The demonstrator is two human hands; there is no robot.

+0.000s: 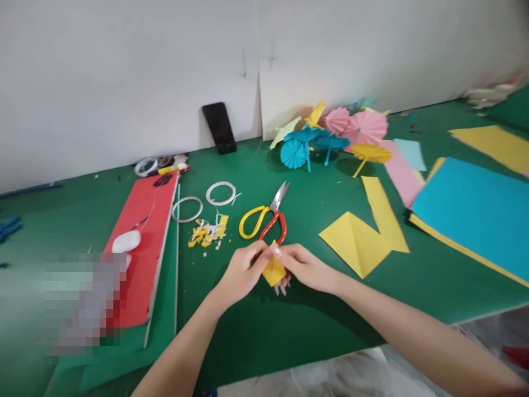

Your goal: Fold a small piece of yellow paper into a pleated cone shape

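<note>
A small folded piece of yellow paper is pinched between my two hands above the green table. My left hand grips its left side with thumb and fingers closed. From the right, my right hand holds the upper edge, its thumb meeting the left one; some fingertips show beneath the paper. Just beyond my hands lie scissors with one yellow and one red handle, blades pointing away and slightly parted. A creased yellow square rests to the right, beside a yellow strip.
Several paper umbrellas stand near the wall. Blue sheets lie at right. Tape rolls and paper scraps sit left of the scissors. A red board carries a white earphone case. A black phone leans on the wall.
</note>
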